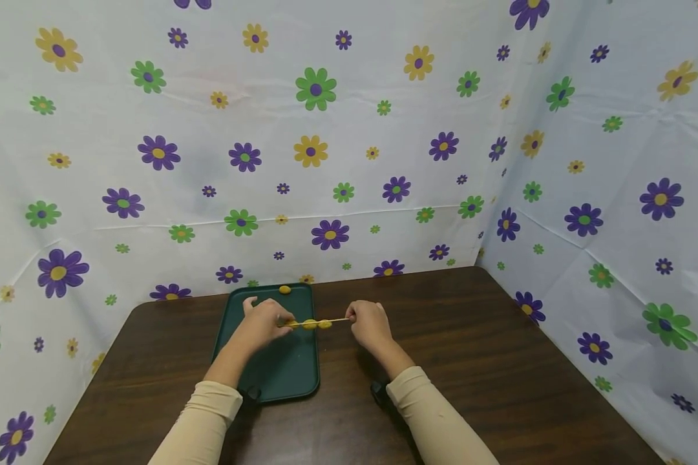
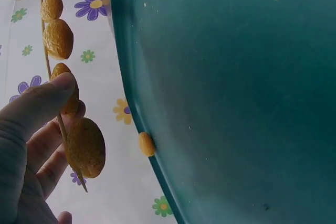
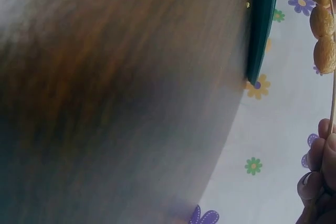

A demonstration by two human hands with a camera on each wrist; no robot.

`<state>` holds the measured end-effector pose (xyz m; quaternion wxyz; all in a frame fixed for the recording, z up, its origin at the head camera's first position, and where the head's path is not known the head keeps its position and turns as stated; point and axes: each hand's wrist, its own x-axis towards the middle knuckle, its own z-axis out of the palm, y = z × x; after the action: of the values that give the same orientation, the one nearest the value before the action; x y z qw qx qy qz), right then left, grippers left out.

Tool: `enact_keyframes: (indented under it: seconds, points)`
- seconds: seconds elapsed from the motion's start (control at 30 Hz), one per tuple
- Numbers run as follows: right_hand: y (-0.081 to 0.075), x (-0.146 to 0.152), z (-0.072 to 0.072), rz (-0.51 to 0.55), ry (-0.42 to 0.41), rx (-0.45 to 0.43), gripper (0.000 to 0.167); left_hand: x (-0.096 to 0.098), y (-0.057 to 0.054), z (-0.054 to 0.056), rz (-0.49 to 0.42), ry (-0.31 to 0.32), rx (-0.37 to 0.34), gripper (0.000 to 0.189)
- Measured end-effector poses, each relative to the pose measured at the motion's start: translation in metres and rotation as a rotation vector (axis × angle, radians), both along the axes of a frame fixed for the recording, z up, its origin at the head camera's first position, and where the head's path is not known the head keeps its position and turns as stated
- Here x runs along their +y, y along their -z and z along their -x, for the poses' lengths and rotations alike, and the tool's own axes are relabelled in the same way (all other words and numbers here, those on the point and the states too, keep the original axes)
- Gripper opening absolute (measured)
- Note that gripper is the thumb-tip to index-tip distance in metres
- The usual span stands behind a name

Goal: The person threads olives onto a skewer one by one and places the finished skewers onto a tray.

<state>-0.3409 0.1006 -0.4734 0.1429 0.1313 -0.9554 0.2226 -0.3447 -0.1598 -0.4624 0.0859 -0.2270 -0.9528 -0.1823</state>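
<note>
A thin wooden skewer [image 1: 339, 320] runs sideways between my hands, with several wrinkled yellow-brown oval pieces [image 2: 58, 39] threaded on it. My left hand [image 1: 263, 321] pinches one of these pieces between thumb and fingers, above the green tray [image 1: 285, 371]. Past those fingers, another oval piece [image 2: 86, 148] sits near the skewer's pointed tip, which sticks out beyond it. My right hand [image 1: 370, 324] grips the bare end of the skewer, over the table right of the tray. In the right wrist view, the fingers [image 3: 314, 156] curl around the stick, partly cut off by the frame edge.
One loose oval piece [image 1: 285, 289] lies at the tray's far edge. The tray rests on a dark wooden table [image 1: 442, 336]. A flower-printed white sheet [image 1: 349, 174] hangs behind the table and along its right side.
</note>
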Motion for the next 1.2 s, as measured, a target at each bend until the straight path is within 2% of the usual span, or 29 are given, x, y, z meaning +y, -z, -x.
enact_keyframes:
  seconds: [0.23, 0.43, 0.6, 0.73, 0.83, 1.0, 1.2]
  points:
    - [0.002, 0.000, -0.003, -0.009, -0.006, 0.021, 0.015, 0.004, -0.001, -0.003, 0.003, 0.008, 0.018, 0.015]
    - [0.004, 0.003, -0.002, 0.030, -0.012, -0.007, 0.015, 0.002, 0.000, -0.004, -0.020, 0.006, -0.008, 0.015]
    - [0.004, 0.007, 0.000, 0.066, 0.010, -0.041, 0.016, -0.009, -0.001, -0.005, -0.041, 0.019, 0.021, 0.027]
    - [0.003, 0.011, 0.001, 0.075, 0.027, -0.047, 0.017, -0.022, -0.001, -0.007, -0.021, -0.033, 0.046, 0.039]
    - [0.002, 0.014, 0.001, 0.075, 0.025, -0.045, 0.017, -0.028, 0.001, -0.007, -0.025, -0.045, 0.017, 0.035]
    - [0.002, 0.015, 0.000, 0.090, 0.012, -0.049, 0.018, -0.030, 0.006, -0.005, -0.059, -0.006, -0.037, 0.019]
    - [0.001, 0.014, 0.000, 0.068, 0.007, -0.024, 0.020, -0.029, 0.009, -0.002, -0.044, 0.017, -0.007, 0.015]
